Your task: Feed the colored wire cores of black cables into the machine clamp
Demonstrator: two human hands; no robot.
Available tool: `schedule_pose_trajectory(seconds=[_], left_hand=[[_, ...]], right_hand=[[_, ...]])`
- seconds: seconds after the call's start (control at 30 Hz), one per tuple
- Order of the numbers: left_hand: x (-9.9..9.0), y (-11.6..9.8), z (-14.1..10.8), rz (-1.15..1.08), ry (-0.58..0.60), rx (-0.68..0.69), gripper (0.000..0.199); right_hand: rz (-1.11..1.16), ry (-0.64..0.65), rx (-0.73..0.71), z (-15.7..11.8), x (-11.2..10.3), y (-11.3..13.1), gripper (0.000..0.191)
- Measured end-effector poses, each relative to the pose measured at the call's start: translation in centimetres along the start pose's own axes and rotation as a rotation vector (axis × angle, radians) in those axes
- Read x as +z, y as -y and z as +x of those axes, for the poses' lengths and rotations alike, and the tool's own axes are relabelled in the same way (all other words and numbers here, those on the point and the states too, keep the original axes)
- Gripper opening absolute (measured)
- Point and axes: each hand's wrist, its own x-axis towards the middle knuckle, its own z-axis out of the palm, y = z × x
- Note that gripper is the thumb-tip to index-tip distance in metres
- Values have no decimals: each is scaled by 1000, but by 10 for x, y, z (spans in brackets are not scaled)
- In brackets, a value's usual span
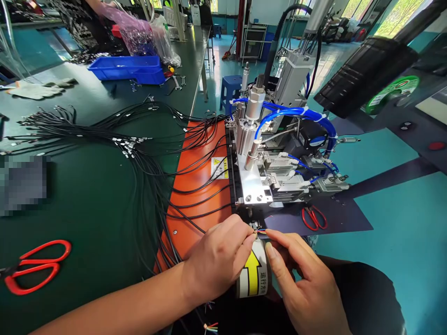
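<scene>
Just below and right of the frame's centre, your left hand has thumb and index finger pinched together on the thin coloured wires. Your right hand has its thumb and index finger slightly parted, the index fingertip at the wires' right end; whether it touches them, I cannot tell. Below the wires sits a white cylinder with a yellow arrow, and above them the metal machine. Black cables run from the left across an orange plate. Red-handled scissors lie at your lower left.
</scene>
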Motion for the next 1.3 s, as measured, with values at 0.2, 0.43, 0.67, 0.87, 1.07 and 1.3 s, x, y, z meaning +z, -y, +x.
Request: schedule_pose_trajectory(seconds=[0.2, 0.43, 0.67, 0.87, 1.07, 1.3], left_hand=[[2, 0, 2, 30, -8, 37, 20], [2, 0, 2, 32, -19, 62, 19], [2, 2, -1, -22, -29, 39, 15], [1, 0, 0, -53, -42, 20, 14], [1, 1, 2, -55, -28, 18, 13], [0, 2, 0, -64, -13, 16, 13]], right_hand=[[-136, -78, -181, -1, 4, 0, 29], [-74, -157, -156, 5, 13, 9, 13], [-89, -199, -231, 9, 30, 10, 9], [152, -115, 112, 7, 13, 2, 10], [738, 83, 668, 20, 2, -6, 40], [920, 144, 707, 31, 9, 5, 40]])
